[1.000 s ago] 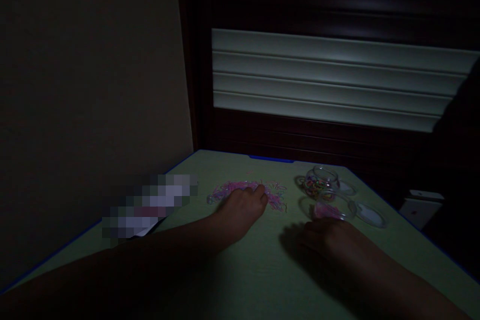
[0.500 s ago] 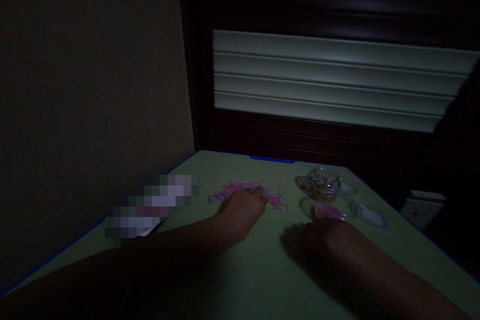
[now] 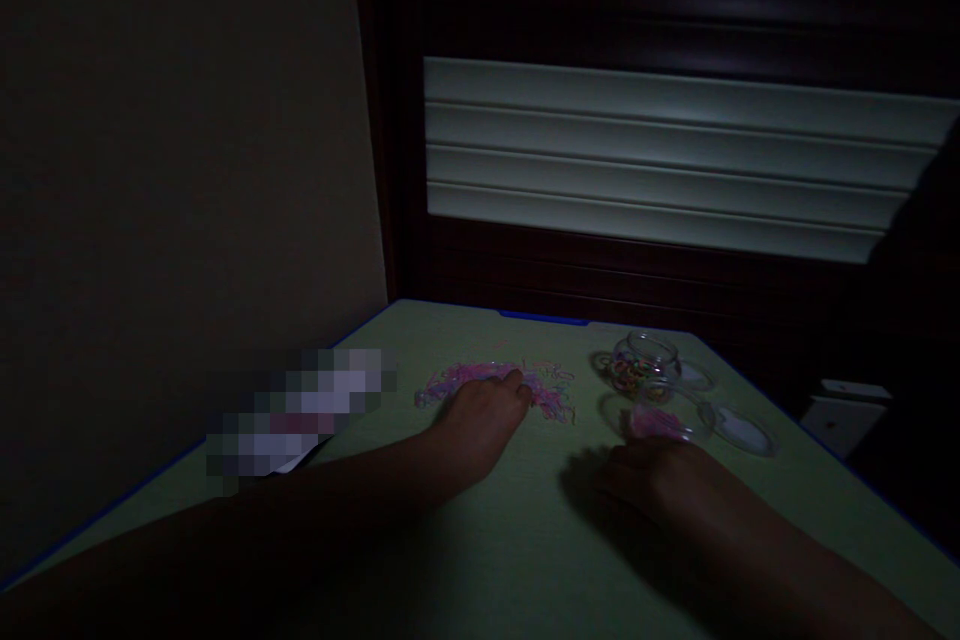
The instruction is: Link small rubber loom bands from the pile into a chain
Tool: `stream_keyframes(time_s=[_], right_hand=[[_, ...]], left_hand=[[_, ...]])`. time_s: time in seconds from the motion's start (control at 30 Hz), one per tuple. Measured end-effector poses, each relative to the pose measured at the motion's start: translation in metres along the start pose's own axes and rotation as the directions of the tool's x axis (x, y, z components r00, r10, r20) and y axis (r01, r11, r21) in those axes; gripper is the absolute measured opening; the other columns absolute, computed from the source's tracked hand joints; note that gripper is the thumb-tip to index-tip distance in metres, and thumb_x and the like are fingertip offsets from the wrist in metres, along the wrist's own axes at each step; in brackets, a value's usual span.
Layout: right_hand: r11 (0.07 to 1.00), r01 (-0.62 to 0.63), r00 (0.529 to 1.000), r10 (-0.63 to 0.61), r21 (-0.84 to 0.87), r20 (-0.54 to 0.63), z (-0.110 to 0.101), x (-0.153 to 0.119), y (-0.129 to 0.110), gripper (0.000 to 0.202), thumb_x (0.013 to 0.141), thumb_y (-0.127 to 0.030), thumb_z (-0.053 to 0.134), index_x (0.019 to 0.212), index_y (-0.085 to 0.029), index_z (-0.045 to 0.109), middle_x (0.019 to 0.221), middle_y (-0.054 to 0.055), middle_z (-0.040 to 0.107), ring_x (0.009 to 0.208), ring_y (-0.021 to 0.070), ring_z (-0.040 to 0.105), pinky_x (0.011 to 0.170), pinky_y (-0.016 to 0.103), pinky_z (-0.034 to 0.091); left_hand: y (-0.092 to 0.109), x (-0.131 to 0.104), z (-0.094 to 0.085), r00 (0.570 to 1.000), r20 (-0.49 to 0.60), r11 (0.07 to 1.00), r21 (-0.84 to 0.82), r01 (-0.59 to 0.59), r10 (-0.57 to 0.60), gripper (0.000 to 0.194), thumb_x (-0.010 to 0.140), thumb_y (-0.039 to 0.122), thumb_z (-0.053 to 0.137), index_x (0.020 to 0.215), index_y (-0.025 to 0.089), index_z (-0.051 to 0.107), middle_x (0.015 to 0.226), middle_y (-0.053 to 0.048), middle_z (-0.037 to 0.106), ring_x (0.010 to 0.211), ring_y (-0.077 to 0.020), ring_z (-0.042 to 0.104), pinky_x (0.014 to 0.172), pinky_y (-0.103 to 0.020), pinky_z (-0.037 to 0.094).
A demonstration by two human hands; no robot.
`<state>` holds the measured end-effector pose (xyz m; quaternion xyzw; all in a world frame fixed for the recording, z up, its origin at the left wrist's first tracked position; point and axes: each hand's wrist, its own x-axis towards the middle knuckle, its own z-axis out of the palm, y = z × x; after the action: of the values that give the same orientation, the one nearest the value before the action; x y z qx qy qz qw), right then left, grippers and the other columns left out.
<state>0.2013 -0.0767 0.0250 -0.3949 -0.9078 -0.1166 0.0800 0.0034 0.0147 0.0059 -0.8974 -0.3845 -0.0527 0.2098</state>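
Note:
A loose pile of small rubber bands (image 3: 551, 390), mostly pink and purple, lies spread on the table. My left hand (image 3: 486, 420) reaches over the near side of this pile, fingers bent down and drawn together; its fingertips are hidden among the bands. Farther right, my right hand (image 3: 667, 480) is low over the table with curled fingers, and whatever they hold, if anything, cannot be seen. Just beyond it is a clear jar (image 3: 694, 415) with pink bands inside, partly covered by the hand. Behind stands another clear jar (image 3: 643, 370) containing multicoloured bands.
Two clear lids (image 3: 744, 430) lie right of the jars. A blurred-out pale object (image 3: 300, 425) rests at the table's left side. The pale green table (image 3: 510, 540) has a blue edge and meets a wall at left and a dark slatted panel behind. The light is dim.
My left hand has shifted very slightly at the pile, with its fingers a little lower. My right hand and the jars look the same.

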Motion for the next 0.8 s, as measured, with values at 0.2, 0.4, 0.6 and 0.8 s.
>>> stream_keyframes(time_s=[0.2, 0.4, 0.6, 0.8], right_hand=[[1.0, 0.003, 1.0, -0.003, 0.009, 0.006, 0.0039, -0.0008, 0.0009, 0.014, 0.079, -0.009, 0.046, 0.074, -0.019, 0.054, 0.067, -0.002, 0.058, 0.056, 0.011, 0.051, 0.053, 0.025, 0.035], [0.999, 0.007, 1.0, -0.008, 0.043, 0.019, -0.0018, -0.0006, -0.0018, 0.015, 0.079, -0.008, 0.045, 0.075, -0.019, 0.054, 0.069, -0.002, 0.059, 0.058, 0.0108, 0.052, 0.056, 0.024, 0.037], [1.0, 0.022, 1.0, -0.022, 0.013, -0.01, -0.0004, 0.0003, -0.0003, 0.015, 0.078, -0.009, 0.048, 0.068, -0.019, 0.052, 0.064, -0.003, 0.056, 0.053, 0.0104, 0.049, 0.051, 0.024, 0.033], [1.0, 0.009, 1.0, -0.009, 0.01, -0.024, 0.0001, -0.001, -0.0019, 0.015, 0.079, -0.01, 0.047, 0.068, -0.02, 0.052, 0.065, -0.004, 0.056, 0.054, 0.0106, 0.049, 0.054, 0.026, 0.033]], left_hand=[[0.0003, 0.0, 0.0004, 0.999, 0.025, 0.999, 0.004, 0.032, -0.032, 0.024, 0.076, 0.003, 0.045, 0.095, 0.014, 0.054, 0.097, -0.009, 0.054, 0.075, -0.0194, 0.059, 0.061, -0.03, 0.048], [0.0, 0.0011, 0.0012, 0.999, 0.013, 0.999, 0.005, 0.047, -0.047, 0.024, 0.078, 0.003, 0.042, 0.095, 0.014, 0.054, 0.093, -0.008, 0.056, 0.071, -0.021, 0.06, 0.057, -0.033, 0.048], [0.0005, 0.0015, -0.0004, 0.997, 0.032, 0.997, 0.013, 0.073, -0.073, 0.023, 0.077, 0.003, 0.043, 0.091, 0.014, 0.056, 0.093, -0.008, 0.056, 0.071, -0.0198, 0.06, 0.058, -0.031, 0.047], [0.0022, 0.0008, -0.0052, 0.995, 0.06, 0.997, -0.001, 0.083, -0.083, 0.022, 0.078, 0.003, 0.043, 0.091, 0.014, 0.057, 0.094, -0.009, 0.056, 0.075, -0.0202, 0.06, 0.061, -0.032, 0.048]])
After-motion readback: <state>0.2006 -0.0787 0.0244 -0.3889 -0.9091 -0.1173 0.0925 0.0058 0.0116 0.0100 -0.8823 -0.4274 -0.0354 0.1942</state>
